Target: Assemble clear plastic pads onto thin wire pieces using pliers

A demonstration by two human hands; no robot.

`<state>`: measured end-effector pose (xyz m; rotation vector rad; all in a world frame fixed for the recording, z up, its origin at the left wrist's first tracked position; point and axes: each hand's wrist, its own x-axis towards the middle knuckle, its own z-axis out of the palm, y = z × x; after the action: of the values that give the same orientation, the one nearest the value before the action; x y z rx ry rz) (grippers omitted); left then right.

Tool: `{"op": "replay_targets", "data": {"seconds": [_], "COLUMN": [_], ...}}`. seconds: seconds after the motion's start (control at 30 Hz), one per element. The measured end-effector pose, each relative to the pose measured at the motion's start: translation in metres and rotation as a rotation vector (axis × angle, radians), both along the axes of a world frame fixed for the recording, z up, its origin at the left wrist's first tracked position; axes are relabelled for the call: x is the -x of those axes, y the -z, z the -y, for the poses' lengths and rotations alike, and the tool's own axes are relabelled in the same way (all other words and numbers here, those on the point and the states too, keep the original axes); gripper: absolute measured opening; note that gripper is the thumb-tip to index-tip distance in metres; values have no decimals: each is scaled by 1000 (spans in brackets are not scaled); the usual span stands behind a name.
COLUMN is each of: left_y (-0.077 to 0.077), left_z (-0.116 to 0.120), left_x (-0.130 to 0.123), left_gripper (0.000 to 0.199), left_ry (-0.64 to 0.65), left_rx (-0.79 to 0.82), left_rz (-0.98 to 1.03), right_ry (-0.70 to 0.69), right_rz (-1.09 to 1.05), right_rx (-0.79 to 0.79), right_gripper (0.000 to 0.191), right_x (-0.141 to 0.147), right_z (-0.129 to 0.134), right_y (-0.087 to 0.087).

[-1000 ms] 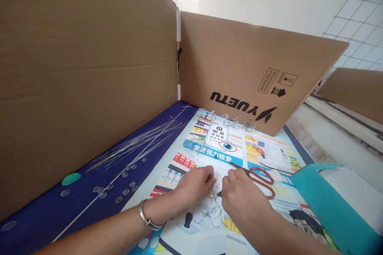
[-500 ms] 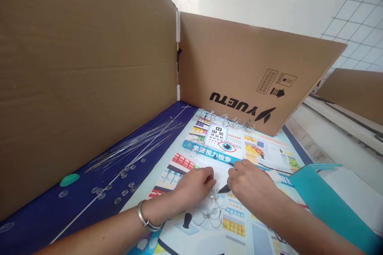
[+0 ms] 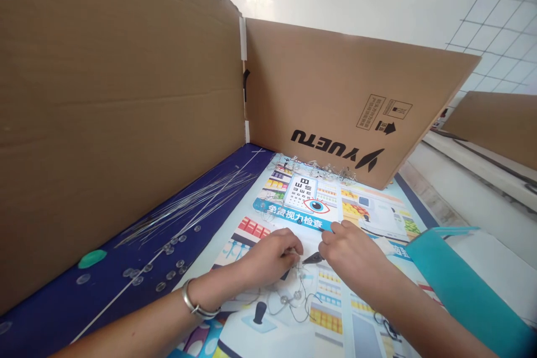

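Note:
My right hand [image 3: 347, 250] is wrapped round a pair of pliers [image 3: 312, 258], whose dark jaws point left from under the fingers. Just left of the jaws, my left hand [image 3: 277, 255], with a metal bangle on its wrist, pinches a thin wire [image 3: 272, 309] between thumb and forefinger. Loops of that wire hang below the fingertips onto the printed sheet, with clear beads [image 3: 297, 295] on them. Its pinched end is mostly hidden by the fingers. The plier tips come close to the left fingertips; whether they touch the wire I cannot tell.
On the blue surface at left lie straight wires [image 3: 201, 201], several clear round beads [image 3: 160, 286] and a green oval piece [image 3: 92, 259]. Beaded wire pieces [image 3: 331, 170] line the foot of the cardboard panel [image 3: 327, 89]. A teal folder [image 3: 457, 274] rests at right.
My left hand has turned slightly, with a wider gap between thumb and forefinger. The wire loops below have shifted. The pliers stay close by, tilted a little differently. The view has moved slightly.

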<state>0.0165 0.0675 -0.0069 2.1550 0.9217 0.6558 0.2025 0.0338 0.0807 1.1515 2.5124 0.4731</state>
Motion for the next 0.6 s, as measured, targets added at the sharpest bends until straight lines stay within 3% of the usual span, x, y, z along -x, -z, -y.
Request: {"op": "replay_targets", "data": {"seconds": [0.2,0.6], "left_y": [-2,1], "left_z": [1,-5], "left_x": [0,0], "left_gripper": [15,10], "left_ry": [83,-6], "left_rx": [-6,-5], "left_rz": [19,-36], "right_ry": [5,-34], "right_rz": [-33,-109], "right_rx": [20,-51], "right_gripper": [17,15], "right_x": [-3,-5], "right_z": [0,-4], "right_y": [1,6]}}
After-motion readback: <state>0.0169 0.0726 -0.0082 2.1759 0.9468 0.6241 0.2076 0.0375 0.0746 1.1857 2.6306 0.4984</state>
